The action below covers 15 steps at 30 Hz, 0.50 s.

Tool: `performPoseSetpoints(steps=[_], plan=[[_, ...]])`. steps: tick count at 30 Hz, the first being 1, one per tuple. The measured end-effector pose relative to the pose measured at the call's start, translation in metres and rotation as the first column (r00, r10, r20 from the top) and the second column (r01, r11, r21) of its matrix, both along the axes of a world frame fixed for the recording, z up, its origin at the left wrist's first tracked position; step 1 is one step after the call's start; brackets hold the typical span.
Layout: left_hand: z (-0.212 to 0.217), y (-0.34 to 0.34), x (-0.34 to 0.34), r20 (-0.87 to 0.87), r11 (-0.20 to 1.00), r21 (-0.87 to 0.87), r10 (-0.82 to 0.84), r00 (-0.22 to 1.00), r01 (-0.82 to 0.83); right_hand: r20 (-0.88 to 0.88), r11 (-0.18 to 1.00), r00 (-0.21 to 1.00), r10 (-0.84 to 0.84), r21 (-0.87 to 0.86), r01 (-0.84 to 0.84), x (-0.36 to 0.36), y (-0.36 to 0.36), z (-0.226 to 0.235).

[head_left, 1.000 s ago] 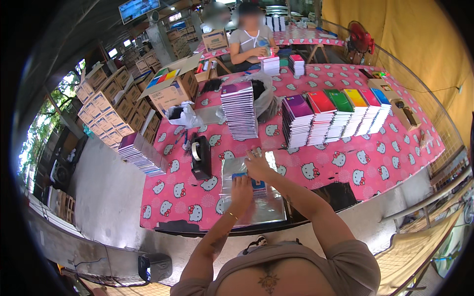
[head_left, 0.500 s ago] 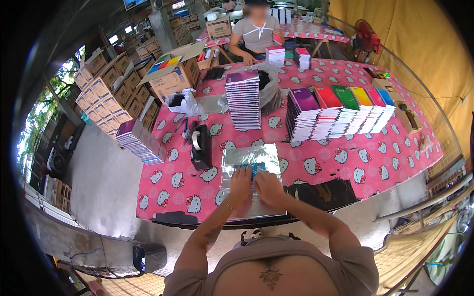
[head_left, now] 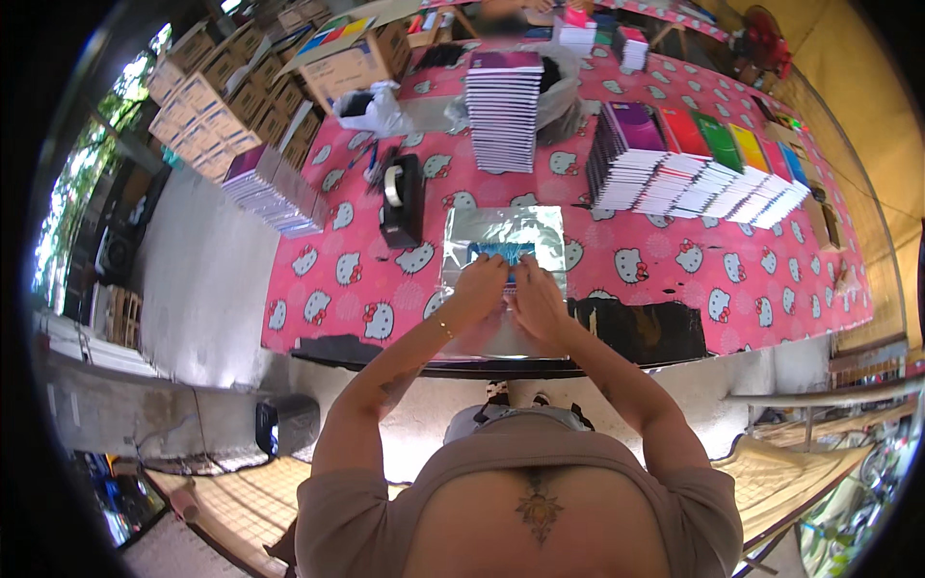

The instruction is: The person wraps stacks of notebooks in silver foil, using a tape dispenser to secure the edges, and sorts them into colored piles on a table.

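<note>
A shiny clear plastic sheet or bag (head_left: 545,231) lies near the front edge of the table. On it, or inside it, is a blue spiral notebook (head_left: 489,250), mostly covered by my hands. My left hand (head_left: 482,281) has its fingers bent over the notebook's near left part. Close beside it, my right hand (head_left: 538,297) pinches at the right part of the same notebook. To the left of the plastic stands a black tape dispenser (head_left: 405,207) with a roll of tape.
A tall notebook stack (head_left: 503,116) stands beyond the plastic; coloured notebook piles (head_left: 626,173) fill the right. Another stack (head_left: 275,193) is at the left edge. Behind are a white plastic bag (head_left: 381,114) and an open carton (head_left: 356,67). Black patches (head_left: 641,332) mark the front edge.
My view has tilted down, so the table sits higher in the picture. Both hands stay on the blue notebook; the right one has turned and its fingers now point forward.
</note>
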<state>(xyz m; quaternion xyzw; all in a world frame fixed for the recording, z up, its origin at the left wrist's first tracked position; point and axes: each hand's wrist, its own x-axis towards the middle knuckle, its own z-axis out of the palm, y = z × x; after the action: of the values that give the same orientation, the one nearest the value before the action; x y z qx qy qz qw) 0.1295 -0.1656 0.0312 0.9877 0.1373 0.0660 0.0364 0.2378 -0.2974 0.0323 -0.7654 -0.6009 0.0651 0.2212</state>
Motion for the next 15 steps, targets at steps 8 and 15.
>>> performPoseSetpoints(steps=[8, 15], plan=[[-0.025, -0.009, -0.033, 0.357, 0.951, -0.165, 0.303, 0.884, -0.260, 0.334, 0.989, 0.933, 0.133, 0.018, -0.147, 0.017, 0.013, -0.032], [-0.011, 0.156, -0.100, 0.633, 0.738, -0.423, 0.656, 0.412, -0.525, 0.246, 0.978, 0.959, 0.141, 0.117, -0.174, 0.013, 0.015, -0.023]])
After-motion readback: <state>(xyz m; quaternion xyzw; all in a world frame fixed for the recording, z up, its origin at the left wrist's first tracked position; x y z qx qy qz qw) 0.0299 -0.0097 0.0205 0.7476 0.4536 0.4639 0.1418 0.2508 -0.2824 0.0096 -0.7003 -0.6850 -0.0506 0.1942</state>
